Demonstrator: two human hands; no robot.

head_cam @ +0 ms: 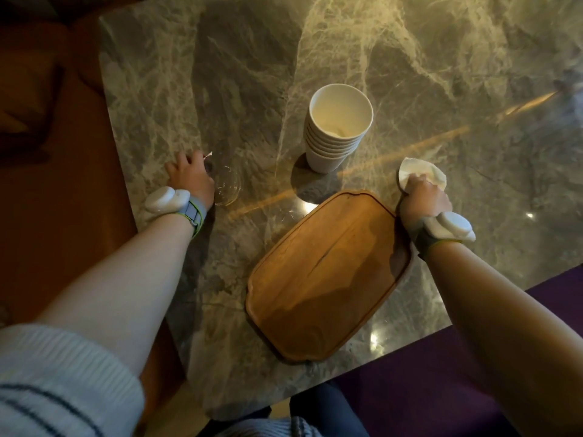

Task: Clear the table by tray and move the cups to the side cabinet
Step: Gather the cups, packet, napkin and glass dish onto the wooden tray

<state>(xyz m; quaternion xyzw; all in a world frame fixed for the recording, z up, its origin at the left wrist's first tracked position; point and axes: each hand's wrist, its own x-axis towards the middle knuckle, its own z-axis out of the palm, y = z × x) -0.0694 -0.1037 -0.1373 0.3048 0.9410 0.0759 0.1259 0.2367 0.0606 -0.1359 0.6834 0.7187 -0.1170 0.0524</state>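
Note:
A stack of several white paper cups (337,130) stands upright near the middle of the grey marble table (410,74). In front of it lies a bare wooden tray (328,275), tilted diagonally. My right hand (424,200) is closed on a crumpled white napkin (422,175) just past the tray's far right corner. My left hand (189,176) rests near the table's left edge, fingers on a small scrap of paper (208,155), with a clear plastic lid (227,186) lying right beside it. Whether the left hand grips anything is unclear.
The table's left edge borders an orange-brown seat (63,184). A purple seat (441,389) lies below the near right edge. Both wrists carry white sensor bands.

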